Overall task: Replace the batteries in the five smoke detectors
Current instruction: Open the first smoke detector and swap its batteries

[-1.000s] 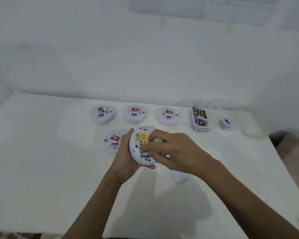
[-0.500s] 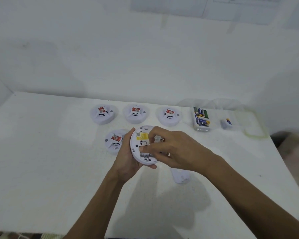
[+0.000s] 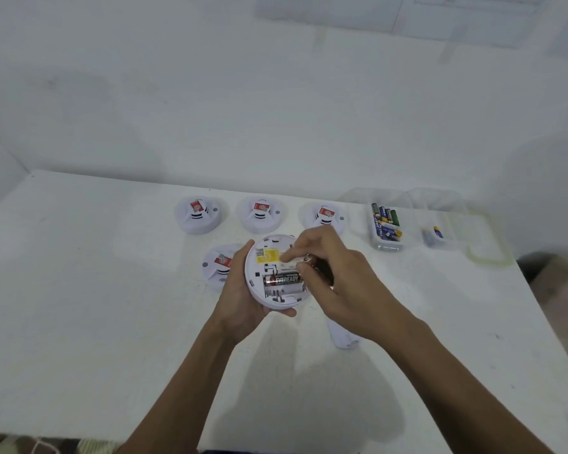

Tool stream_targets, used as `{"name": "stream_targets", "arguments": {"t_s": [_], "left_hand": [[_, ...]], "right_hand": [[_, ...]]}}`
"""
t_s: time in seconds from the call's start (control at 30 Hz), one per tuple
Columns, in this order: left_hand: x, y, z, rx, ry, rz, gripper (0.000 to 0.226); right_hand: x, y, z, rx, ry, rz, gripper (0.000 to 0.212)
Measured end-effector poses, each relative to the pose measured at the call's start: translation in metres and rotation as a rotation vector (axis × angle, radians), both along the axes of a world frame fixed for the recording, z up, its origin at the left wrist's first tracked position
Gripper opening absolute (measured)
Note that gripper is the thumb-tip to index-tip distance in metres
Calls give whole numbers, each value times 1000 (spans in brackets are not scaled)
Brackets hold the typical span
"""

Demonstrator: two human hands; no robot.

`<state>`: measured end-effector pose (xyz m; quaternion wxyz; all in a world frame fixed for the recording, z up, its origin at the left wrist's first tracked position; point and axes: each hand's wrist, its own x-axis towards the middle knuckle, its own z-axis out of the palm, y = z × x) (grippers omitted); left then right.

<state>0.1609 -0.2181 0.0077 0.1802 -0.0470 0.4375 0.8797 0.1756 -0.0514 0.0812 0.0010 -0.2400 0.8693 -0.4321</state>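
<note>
left hand (image 3: 240, 299) gripping upturned smoke detector (image 3: 269, 273), right hand (image 3: 338, 276) pinching a battery (image 3: 318, 268) lifted from its compartment

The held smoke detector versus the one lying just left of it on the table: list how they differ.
The held smoke detector is gripped by the left hand with its back towards the camera; the detector on the table lies free, dome side up. The held one's battery bay is open, an Eveready battery showing; the other shows only a red sticker and vents. The right hand works at the held one alone. Both are round and white.
</note>
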Motion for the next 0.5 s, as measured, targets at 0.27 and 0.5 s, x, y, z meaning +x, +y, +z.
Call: {"name": "stream_targets", "arguments": {"t_s": [0.27,0.5], "left_hand": [[-2,-3,3,-33,39,-25,37],[-3,-5,-1,15,42,-17,20]], "right_hand": [[2,-10,-14,-249,10,-113,29],[5,-13,-15,-366,-29,-222,32]]}}
